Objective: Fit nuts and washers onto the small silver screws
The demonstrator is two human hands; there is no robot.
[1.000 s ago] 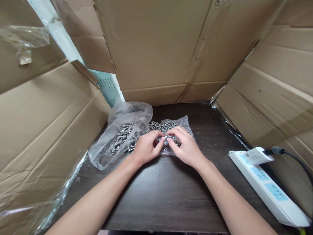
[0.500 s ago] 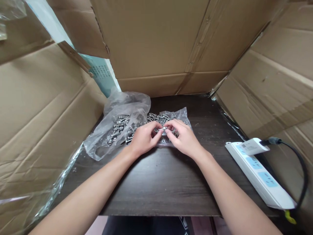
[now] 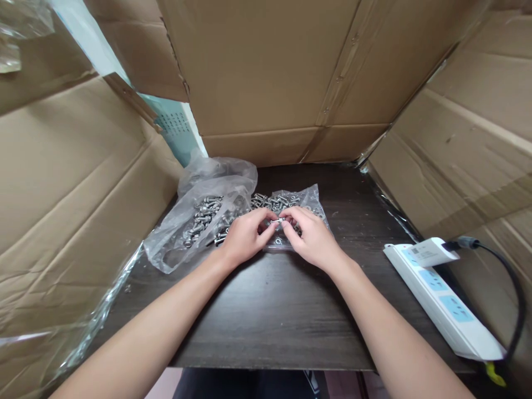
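My left hand (image 3: 245, 238) and my right hand (image 3: 312, 238) meet over the dark wooden table (image 3: 266, 316), fingertips pinched together on one small metal screw (image 3: 277, 222). Just behind them lies a clear plastic bag (image 3: 310, 198) with several loose screws and washers on it. A larger crumpled clear bag (image 3: 199, 221) holding many more screws lies to the left of my left hand. A single washer (image 3: 278, 241) rests on the plastic below my fingertips.
Cardboard walls (image 3: 270, 72) enclose the table at the back, left (image 3: 62, 183) and right (image 3: 469, 138). A white power strip (image 3: 440, 296) with a black cable (image 3: 509, 277) lies at the right edge. Clear plastic film (image 3: 100, 316) runs along the left edge.
The view shifted down a little between the earliest frame and now. My fingers have kept working the small screw between both hands, with only slight movement.
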